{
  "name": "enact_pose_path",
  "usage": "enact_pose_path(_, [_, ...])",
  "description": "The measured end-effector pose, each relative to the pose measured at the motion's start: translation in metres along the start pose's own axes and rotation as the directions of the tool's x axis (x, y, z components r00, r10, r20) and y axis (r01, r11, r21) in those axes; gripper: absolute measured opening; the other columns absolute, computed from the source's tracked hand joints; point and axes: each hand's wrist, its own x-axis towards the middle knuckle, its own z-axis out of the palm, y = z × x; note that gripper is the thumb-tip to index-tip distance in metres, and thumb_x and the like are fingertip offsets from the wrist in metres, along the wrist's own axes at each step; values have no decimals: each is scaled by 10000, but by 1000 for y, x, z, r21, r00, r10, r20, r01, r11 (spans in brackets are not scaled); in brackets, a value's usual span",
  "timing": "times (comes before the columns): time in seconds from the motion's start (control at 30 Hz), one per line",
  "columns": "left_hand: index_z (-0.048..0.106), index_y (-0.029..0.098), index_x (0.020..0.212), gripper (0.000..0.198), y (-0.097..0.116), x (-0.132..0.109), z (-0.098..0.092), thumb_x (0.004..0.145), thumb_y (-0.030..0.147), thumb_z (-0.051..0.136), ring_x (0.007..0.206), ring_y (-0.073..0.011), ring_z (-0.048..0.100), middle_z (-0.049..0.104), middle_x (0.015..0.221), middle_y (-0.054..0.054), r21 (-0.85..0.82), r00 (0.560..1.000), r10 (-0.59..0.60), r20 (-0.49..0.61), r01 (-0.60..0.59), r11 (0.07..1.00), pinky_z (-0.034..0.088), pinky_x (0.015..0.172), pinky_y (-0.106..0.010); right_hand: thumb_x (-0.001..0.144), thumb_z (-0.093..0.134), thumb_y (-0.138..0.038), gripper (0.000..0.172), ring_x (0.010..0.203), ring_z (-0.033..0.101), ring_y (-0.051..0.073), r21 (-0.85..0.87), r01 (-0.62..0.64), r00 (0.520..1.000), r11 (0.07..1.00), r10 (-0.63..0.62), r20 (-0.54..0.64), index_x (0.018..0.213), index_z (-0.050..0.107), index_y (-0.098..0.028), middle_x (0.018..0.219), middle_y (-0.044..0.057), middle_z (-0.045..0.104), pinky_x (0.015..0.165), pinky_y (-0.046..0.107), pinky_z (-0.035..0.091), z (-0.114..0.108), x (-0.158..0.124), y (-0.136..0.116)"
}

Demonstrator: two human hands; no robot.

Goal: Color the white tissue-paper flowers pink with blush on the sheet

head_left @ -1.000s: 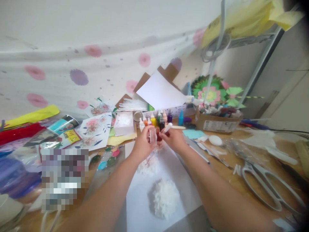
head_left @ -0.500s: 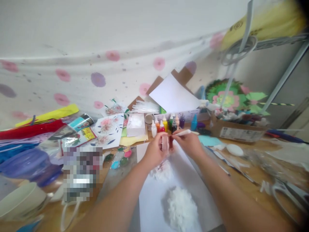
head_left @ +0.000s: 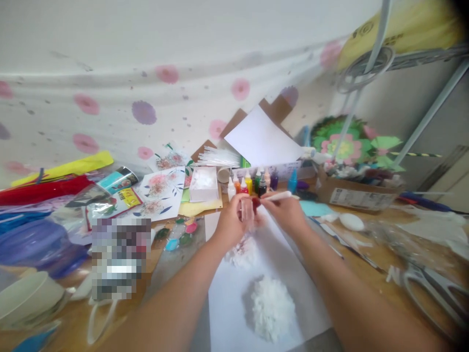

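My left hand (head_left: 230,222) has its fingers closed around a small clear, box-like piece (head_left: 248,213) with reddish colour in it. My right hand (head_left: 287,213) pinches a slim white stick (head_left: 277,196), pen- or brush-like, slanting up to the right. Between the two hands is a dark reddish thing (head_left: 256,202), too blurred to name. Under them, a white sheet (head_left: 229,303) carries a fluffy white clump (head_left: 242,253) with reddish specks near my left wrist. Closer to me on the sheet lies a larger, plain white fluffy clump (head_left: 273,309).
Several paint bottles (head_left: 249,182) stand just beyond my hands. A blotched paint palette (head_left: 179,234) is on the left, near a purple bowl (head_left: 32,244). Scissors (head_left: 428,288), paintbrushes (head_left: 362,256) and a cardboard box (head_left: 361,193) are on the right.
The view has shifted slightly. The dark reddish thing between my hands has moved up and toward the left hand. Both hands keep their hold.
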Motion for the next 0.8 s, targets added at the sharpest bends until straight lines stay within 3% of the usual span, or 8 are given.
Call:
enact_pose_path(0.07, [517, 239, 1184, 544, 0, 1, 0, 685, 159, 720, 816, -193, 692, 695, 1001, -62, 7, 1000, 6, -10, -6, 1000, 557, 719, -295, 776, 615, -302, 162, 799, 682, 204, 10, 7, 999, 1000, -7, -36, 839, 744, -226, 854, 31, 754, 694, 282, 480, 2, 0, -1])
enact_pose_path(0.2, [489, 232, 1195, 550, 0, 2, -1, 695, 169, 709, 879, -210, 693, 687, 1073, -87, -21, 1000, 11, -26, -12, 1000, 558, 784, -338, 741, 637, -244, 119, 739, 684, 194, 25, 38, 997, 999, -39, 66, 782, 748, -226, 784, 24, 751, 669, 274, 491, 6, -1, -2])
enact_pose_path(0.33, [484, 227, 1187, 555, 3, 1, -1, 682, 140, 696, 937, -227, 687, 681, 1101, -95, -30, 1000, 7, -7, -7, 1000, 551, 824, -361, 771, 607, -265, 155, 794, 684, 217, 13, 41, 999, 999, -41, 4, 815, 746, -211, 844, 46, 753, 695, 300, 494, 7, -3, -2])
enact_pose_path(0.43, [480, 225, 1183, 573, 6, 1, -2, 661, 94, 678, 905, -228, 695, 691, 1064, -89, -51, 999, -24, -21, 23, 998, 555, 808, -364, 746, 625, -230, 115, 701, 682, 191, 60, 73, 990, 995, -80, 115, 745, 739, -222, 732, 12, 743, 649, 273, 494, 9, -4, -2])
enact_pose_path(0.6, [457, 222, 1183, 590, 11, 1, -2, 651, 63, 657, 912, -226, 696, 689, 1078, -91, -101, 999, -45, 1, 45, 994, 551, 824, -373, 784, 602, -283, 156, 820, 679, 204, 34, 68, 997, 997, -66, -49, 831, 740, -225, 882, 29, 754, 741, 302, 493, 11, -3, -1])
enact_pose_path(0.7, [463, 215, 1179, 575, 13, 1, -1, 658, 63, 651, 909, -229, 695, 689, 1072, -99, -78, 998, -64, -17, 63, 995, 549, 830, -378, 736, 640, -229, 98, 762, 679, 194, 7, 74, 996, 997, -74, 43, 741, 738, -240, 794, 7, 752, 693, 280, 485, 10, -3, -1])
enact_pose_path(0.8, [456, 209, 1184, 576, 13, 0, 0, 661, 80, 662, 871, -225, 700, 689, 1058, -100, -90, 998, -60, 7, 60, 994, 558, 798, -373, 754, 642, -258, 114, 785, 682, 183, 68, 87, 996, 994, -86, -7, 801, 744, -237, 831, 9, 755, 699, 266, 488, 10, -3, -3])
